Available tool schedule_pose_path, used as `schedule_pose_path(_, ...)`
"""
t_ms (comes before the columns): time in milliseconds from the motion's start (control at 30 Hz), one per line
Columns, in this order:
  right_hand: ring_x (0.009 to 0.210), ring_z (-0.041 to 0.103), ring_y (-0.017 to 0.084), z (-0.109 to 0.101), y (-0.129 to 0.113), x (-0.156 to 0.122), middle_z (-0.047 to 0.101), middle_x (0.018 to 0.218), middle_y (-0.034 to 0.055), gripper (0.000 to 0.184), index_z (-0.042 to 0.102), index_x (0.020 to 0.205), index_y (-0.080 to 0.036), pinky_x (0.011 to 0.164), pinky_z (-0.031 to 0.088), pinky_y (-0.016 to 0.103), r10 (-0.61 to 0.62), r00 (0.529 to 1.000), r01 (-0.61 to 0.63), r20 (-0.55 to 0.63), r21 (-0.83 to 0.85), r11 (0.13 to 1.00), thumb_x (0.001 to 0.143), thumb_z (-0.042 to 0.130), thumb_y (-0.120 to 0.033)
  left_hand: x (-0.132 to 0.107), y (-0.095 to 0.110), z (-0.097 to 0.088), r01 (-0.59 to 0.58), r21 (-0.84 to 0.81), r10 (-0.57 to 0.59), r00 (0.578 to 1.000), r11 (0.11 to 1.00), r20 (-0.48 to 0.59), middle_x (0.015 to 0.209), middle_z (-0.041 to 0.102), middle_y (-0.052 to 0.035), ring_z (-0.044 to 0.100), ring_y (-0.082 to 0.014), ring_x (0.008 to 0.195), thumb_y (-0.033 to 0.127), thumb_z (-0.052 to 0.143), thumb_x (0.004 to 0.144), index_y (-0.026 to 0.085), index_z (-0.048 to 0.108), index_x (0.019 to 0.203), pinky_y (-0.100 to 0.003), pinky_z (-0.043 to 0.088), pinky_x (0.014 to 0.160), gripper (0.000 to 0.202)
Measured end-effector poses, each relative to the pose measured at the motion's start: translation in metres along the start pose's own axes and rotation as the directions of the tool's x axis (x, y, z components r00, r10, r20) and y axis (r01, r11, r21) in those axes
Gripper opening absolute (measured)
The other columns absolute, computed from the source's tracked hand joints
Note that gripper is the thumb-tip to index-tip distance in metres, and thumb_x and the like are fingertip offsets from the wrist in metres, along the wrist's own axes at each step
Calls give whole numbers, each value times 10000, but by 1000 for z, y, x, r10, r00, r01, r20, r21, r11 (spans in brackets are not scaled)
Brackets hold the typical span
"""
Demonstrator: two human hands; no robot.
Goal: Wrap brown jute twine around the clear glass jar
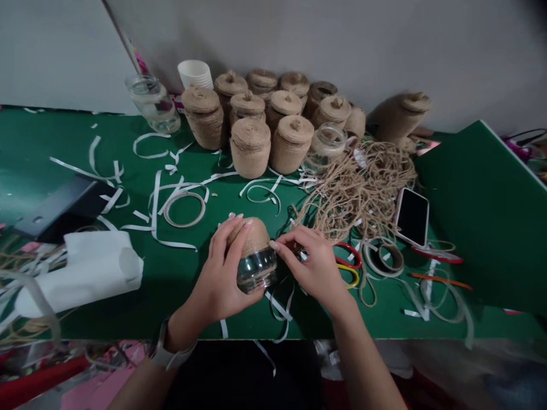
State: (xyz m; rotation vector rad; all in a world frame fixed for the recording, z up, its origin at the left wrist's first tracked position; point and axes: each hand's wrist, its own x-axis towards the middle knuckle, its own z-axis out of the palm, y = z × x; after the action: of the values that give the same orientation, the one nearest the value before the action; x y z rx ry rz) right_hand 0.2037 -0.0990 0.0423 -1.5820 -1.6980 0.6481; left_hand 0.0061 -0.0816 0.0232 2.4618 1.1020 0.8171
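Observation:
A glass jar (257, 265) lies tilted between my hands above the green table. Jute twine (255, 236) covers its upper part in close coils, while the glass nearer me is bare. My left hand (224, 265) wraps round the jar from the left, fingers over the twine and thumb under the glass end. At the jar's right side, my right hand (310, 259) pinches thumb and forefinger together at the edge of the wrapping; a strand there seems held but is hard to see. A heap of loose jute twine (363, 188) lies beyond my right hand.
Several twine-covered jars (250, 149) stand along the wall, with a clear glass jar (156, 105) at left. Scissors (349, 256), a tape roll (383, 256) and a phone (412, 217) lie right. White strips (156, 205) and a white roll (85, 273) lie left.

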Motion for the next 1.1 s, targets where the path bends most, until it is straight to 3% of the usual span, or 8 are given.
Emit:
schedule_pose_path(300,694,579,128,7,-6,1,642,736,-24,137,644,762,-212,740,401,305,65,998,-64,-3,116,991,855,706,-293,-15,-26,8,-21,-95,18,999,995,-35,1519,203,-249,259,-454,1441,584,839,624,221,-42,1573,-655,318,1128,1345)
schedule_pose_path(467,682,571,124,10,-17,4,630,696,-29,188,615,707,-200,743,393,307,36,999,-35,-6,77,996,843,721,-276,-9,-25,-18,88,-104,-69,983,991,172,1498,246,-229,272,-469,1429,762,746,556,246,91,1565,-662,324,1118,1308)
schedule_pose_path(533,678,574,125,10,-20,5,630,687,-27,192,615,701,-200,728,394,301,42,999,-43,12,72,996,844,719,-276,-1,-16,-26,112,-86,-93,976,990,197,1490,271,-223,288,-453,1426,754,724,617,247,117,1556,-668,304,1124,1228)
schedule_pose_path(633,699,591,132,9,-22,7,644,698,-22,182,621,700,-202,720,401,293,42,998,-45,42,63,997,845,716,-259,12,-1,-24,41,-4,-39,976,999,214,1557,190,-236,200,-469,1457,720,748,633,229,93,1556,-700,234,1138,1234)
schedule_pose_path(733,757,619,141,3,-18,8,681,752,-17,130,649,745,-211,744,411,293,15,997,-19,82,48,999,861,697,-241,19,5,-14,-9,78,-5,984,997,176,1510,303,-226,236,-441,1445,545,776,717,182,164,1534,-661,232,1161,1083)
schedule_pose_path(867,781,648,139,-12,-5,8,734,834,-18,56,711,886,-251,785,417,311,-51,988,47,149,31,998,898,657,-250,16,-2,-10,-53,58,46,991,997,122,1473,327,-216,285,-418,1422,465,731,777,168,274,1491,-627,258,1165,898)
schedule_pose_path(1000,796,648,153,-22,2,8,730,806,-24,86,724,824,-266,793,407,336,-58,996,60,74,-25,998,885,677,-304,9,-11,-13,-48,-34,51,996,998,79,1481,303,-201,279,-419,1424,445,749,758,198,223,1525,-634,265,1162,962)
schedule_pose_path(1100,760,635,146,-17,1,9,714,771,-21,101,719,813,-256,769,415,328,-36,998,36,55,-11,999,889,668,-298,6,-13,-11,10,-79,-6,999,997,48,1487,290,-183,266,-428,1429,446,760,744,233,183,1548,-643,272,1157,1012)
